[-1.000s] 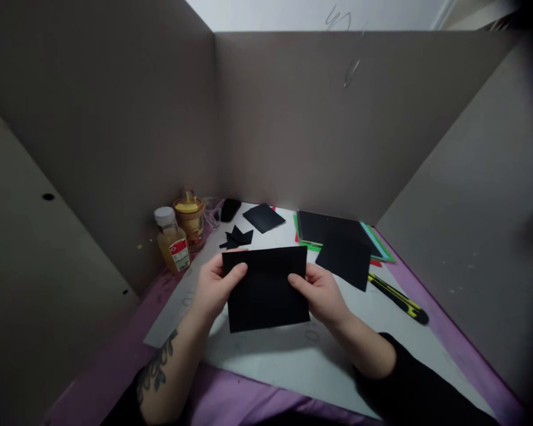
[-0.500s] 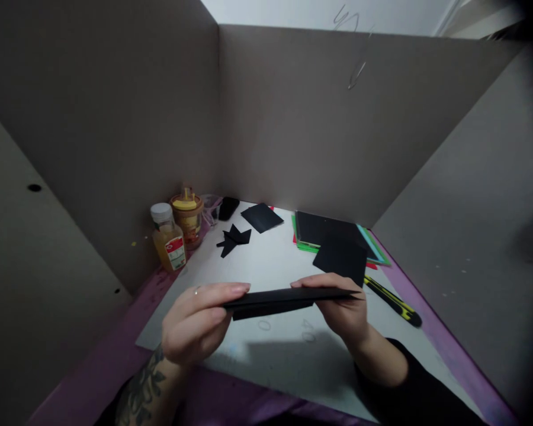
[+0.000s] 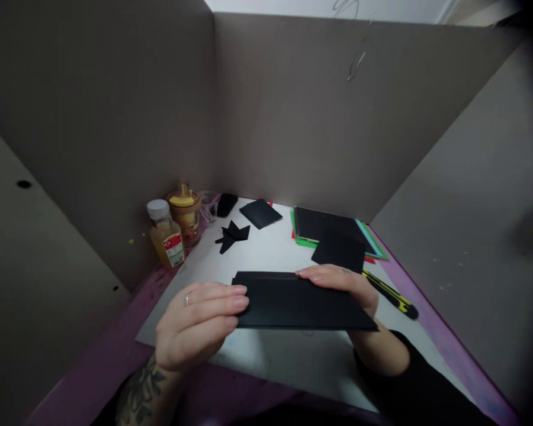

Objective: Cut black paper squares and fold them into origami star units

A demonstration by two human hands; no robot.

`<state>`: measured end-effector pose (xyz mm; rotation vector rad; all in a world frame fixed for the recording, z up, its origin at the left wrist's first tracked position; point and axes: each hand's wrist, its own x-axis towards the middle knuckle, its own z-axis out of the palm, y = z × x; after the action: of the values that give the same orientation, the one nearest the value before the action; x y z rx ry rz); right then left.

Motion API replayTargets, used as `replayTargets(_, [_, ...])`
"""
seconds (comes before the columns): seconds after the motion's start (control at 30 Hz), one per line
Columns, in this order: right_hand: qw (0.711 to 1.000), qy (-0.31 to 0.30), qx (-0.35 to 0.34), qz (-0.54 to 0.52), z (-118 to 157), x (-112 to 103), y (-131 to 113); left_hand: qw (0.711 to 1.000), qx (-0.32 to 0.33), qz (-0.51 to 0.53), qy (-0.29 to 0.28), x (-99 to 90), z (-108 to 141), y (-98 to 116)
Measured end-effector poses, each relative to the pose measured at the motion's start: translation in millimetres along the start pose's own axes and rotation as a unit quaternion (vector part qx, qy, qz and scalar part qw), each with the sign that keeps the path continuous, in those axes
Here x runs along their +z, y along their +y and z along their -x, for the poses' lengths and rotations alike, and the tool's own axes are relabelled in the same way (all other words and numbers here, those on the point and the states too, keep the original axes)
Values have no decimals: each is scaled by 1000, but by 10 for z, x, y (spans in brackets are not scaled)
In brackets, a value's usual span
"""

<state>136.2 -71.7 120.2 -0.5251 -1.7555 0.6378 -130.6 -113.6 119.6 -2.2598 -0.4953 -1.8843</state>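
Between my two hands a folded sheet of black paper point(image 3: 299, 305) is held above the white board, its broad face turned up toward me. My left hand point(image 3: 199, 319) grips its left end, fingers lying on top and the thumb hidden beneath. At the far right edge my right hand point(image 3: 349, 287) is closed on the paper, fingertips over the upper edge and the rest partly behind the sheet. A second layer shows along the top edge. Beyond the hands lies a black folded paper shape point(image 3: 233, 235) with several points.
The white board point(image 3: 195, 254) covers a purple table. A juice bottle point(image 3: 167, 239) and a lidded cup point(image 3: 185, 216) stand at left. Black paper squares point(image 3: 261, 213) lie at the back. A coloured paper stack point(image 3: 331, 228) and a yellow-black utility knife point(image 3: 393, 296) lie right. Grey panels enclose the table.
The folded black paper has tilted from nearly edge-on to showing its broad face. Both hands have turned with it and keep hold. The view has shifted slightly.
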Motion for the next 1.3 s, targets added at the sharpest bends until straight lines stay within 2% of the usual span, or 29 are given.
replayTargets(0.07, [999,18,48,13,7,29,91,996,-83,30,23,76,14,-45])
replayTargets(0.13, [988,53,140,21,18,98,239,966,-249,52,52,196,40,-134])
replayTargets(0.17, [978,66,195,11,25,144,327,935,-343,71,50,265,59,-194])
replayTargets(0.23, [955,70,283,-57,41,244,500,863,-487,137,0,394,112,-325])
replayTargets(0.27, [944,65,309,-93,48,289,571,830,-531,171,-14,443,142,-385])
replayTargets(0.3, [937,59,321,-121,51,322,625,810,-555,188,-12,478,173,-434])
replayTargets(0.33, [936,54,322,-134,50,342,658,805,-565,183,-6,498,200,-468])
replayTargets(0.4, [947,50,295,-117,30,330,665,835,-533,135,-4,494,235,-491])
replayTargets(0.5, [979,51,196,-18,-30,205,586,914,-397,78,-32,432,240,-459])
replayTargets(0.6, [989,61,122,57,-72,55,541,964,-252,49,-71,383,228,-450])
replayTargets(0.63, [989,66,126,47,-72,20,550,974,-211,26,-82,377,230,-460])
replayTargets(0.7, [981,76,176,-35,-54,-24,596,985,-139,-31,-100,379,244,-487])
replayTargets(0.77, [950,69,261,-157,-20,-41,649,987,-79,-81,-117,394,269,-508])
replayTargets(0.83, [904,60,333,-261,13,-52,682,983,-33,-118,-138,415,300,-515])
replayTargets(0.9, [873,70,365,-316,39,-69,696,977,1,-139,-159,438,335,-514])
replayTargets(0.97, [857,64,391,-331,62,-92,707,973,17,-142,-183,461,375,-520])
replayTargets(1.03, [846,26,424,-321,86,-112,732,971,-9,-123,-207,494,421,-541])
replayTargets(1.07, [845,15,437,-307,98,-117,750,971,-50,-105,-209,518,447,-557])
replayTargets(1.13, [859,38,437,-266,117,-115,789,966,-183,-45,-179,583,502,-592])
replayTargets(1.17, [869,67,426,-241,122,-107,807,953,-267,-1,-145,623,529,-608])
replayTargets(1.2, [880,96,412,-216,124,-95,823,928,-353,54,-109,666,554,-620])
replayTargets(1.23, [889,119,397,-194,124,-79,836,890,-433,115,-82,708,574,-629])
replayTargets(1.3, [905,145,366,-162,120,-40,857,810,-543,213,-67,781,600,-643])
